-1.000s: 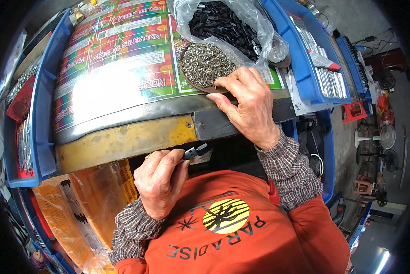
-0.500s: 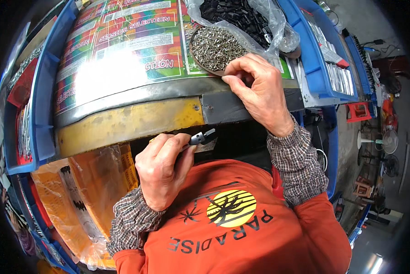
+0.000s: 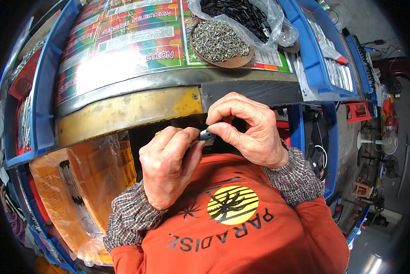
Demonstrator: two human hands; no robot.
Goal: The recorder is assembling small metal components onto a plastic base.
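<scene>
In front of my chest, just off the bench edge, my left hand (image 3: 168,162) pinches a small grey metal tube-like piece (image 3: 206,135) between thumb and fingers. Most of the piece is covered by fingertips. My right hand (image 3: 247,130) meets it from the other side, thumb and forefinger pressed together at its end; whatever they hold is too small to make out. Beyond the hands, on the bench, a round brown dish (image 3: 239,62) carries a heap of small shiny metal pins (image 3: 219,42). Behind it lies a clear plastic bag (image 3: 276,27) of black parts (image 3: 237,14).
The bench has a worn yellow and black front edge (image 3: 132,109) and a glossy printed sheet on top. Blue bins (image 3: 44,107) with metal strips stand at the left, another blue bin (image 3: 321,68) at the right. A plastic-lined orange crate (image 3: 93,192) sits lower left.
My right hand has moved from the dish of pins down and left to the piece in my left hand. The black tip that stuck out of the piece is now hidden.
</scene>
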